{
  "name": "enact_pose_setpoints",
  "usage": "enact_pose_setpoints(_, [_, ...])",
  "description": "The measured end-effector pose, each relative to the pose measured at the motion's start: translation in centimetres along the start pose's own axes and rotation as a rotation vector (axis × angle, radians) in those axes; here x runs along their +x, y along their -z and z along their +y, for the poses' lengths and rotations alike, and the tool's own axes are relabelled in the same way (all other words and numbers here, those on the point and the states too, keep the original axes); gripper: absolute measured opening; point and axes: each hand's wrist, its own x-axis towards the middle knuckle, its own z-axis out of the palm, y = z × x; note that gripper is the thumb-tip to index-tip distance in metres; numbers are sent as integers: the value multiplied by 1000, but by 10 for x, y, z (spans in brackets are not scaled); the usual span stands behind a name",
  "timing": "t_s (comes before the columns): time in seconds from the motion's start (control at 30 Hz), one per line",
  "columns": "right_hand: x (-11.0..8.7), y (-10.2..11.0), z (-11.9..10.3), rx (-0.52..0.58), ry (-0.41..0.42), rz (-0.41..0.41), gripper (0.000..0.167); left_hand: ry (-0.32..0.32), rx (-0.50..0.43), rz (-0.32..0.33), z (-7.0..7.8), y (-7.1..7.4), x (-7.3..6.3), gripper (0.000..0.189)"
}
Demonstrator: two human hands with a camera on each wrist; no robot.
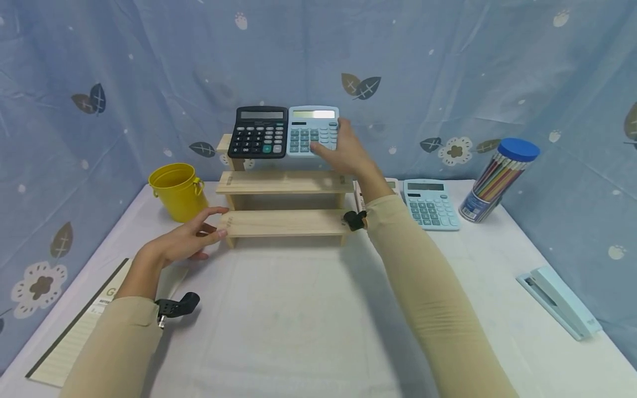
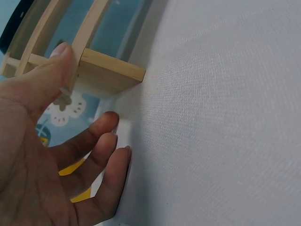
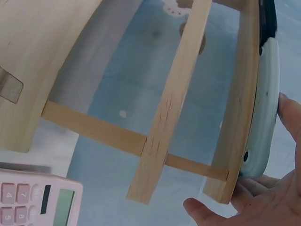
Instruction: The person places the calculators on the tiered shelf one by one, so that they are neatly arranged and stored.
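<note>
Left sleeve (image 1: 106, 354) was plain beige, right sleeve (image 1: 433, 287) matched, faintly creased, a rounded black gadget (image 1: 180, 306) on the left wrist, a second gadget (image 1: 354, 220) on the right, bare fingers (image 2: 96, 162)

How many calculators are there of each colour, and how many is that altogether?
Light blue calculators: 2
Black calculator: 1
Pink calculator: 1
Total: 4
</note>
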Motion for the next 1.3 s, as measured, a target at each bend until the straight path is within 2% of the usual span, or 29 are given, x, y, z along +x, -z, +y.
enact_pose_setpoints(0.17, [-1,1,6,47,30,-8,95,-9,0,-1,1,-1,-1,85])
enact_pose_setpoints(0.4, [-1,5,9,-5,28,-33,102,3,1,0,1,1,0,85])
enact_pose_setpoints(0.63, [-4,12,15,54,73,-62,98,-5,-2,0,1,0,1,83])
enact_pose_setpoints(1.03, [-29,48,26,-192,171,-34,99,-15,-14,2,-1,1,0,80])
enact_pose_setpoints(1.3, [-45,63,40,-276,200,-53,100,-11,-20,0,-1,0,1,82])
